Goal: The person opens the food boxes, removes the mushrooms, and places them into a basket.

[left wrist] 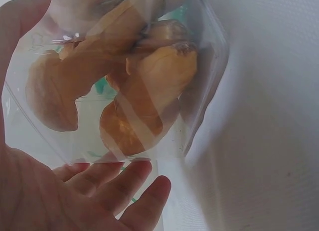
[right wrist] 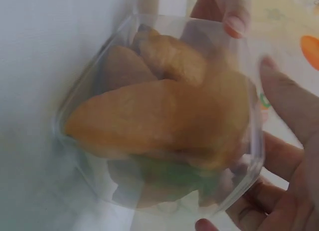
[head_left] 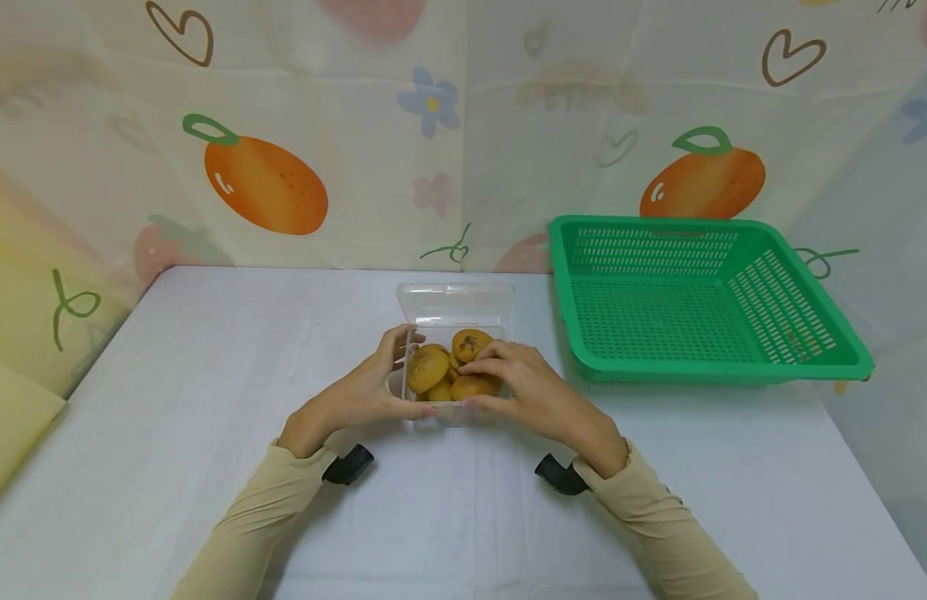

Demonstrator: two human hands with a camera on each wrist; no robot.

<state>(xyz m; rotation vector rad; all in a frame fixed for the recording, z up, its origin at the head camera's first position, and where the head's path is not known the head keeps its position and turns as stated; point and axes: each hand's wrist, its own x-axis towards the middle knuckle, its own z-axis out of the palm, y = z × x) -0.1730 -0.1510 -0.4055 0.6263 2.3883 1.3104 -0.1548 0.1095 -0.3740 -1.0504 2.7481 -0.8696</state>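
Several brown-capped mushrooms (head_left: 428,368) with thick stems are heaped in a clear plastic box (head_left: 450,414), its hinged lid (head_left: 456,303) standing open at the back. My left hand (head_left: 366,386) holds the box's left side, thumb at the front rim and fingers round the side wall; its fingertips (left wrist: 137,168) show against the plastic in the left wrist view. Over the box's right side, my right hand (head_left: 527,387) has loosely bent fingers on the mushrooms. Its thumb (right wrist: 286,99) stands apart from the fingers in the right wrist view, where the mushrooms (right wrist: 159,118) are blurred.
A green slatted basket (head_left: 714,369) stands at the back right of the white-covered table (head_left: 171,400). Behind the table hangs a printed cloth (head_left: 501,183) with fruit, flowers and hearts. Black wrist mounts (head_left: 348,464) sit at both cuffs.
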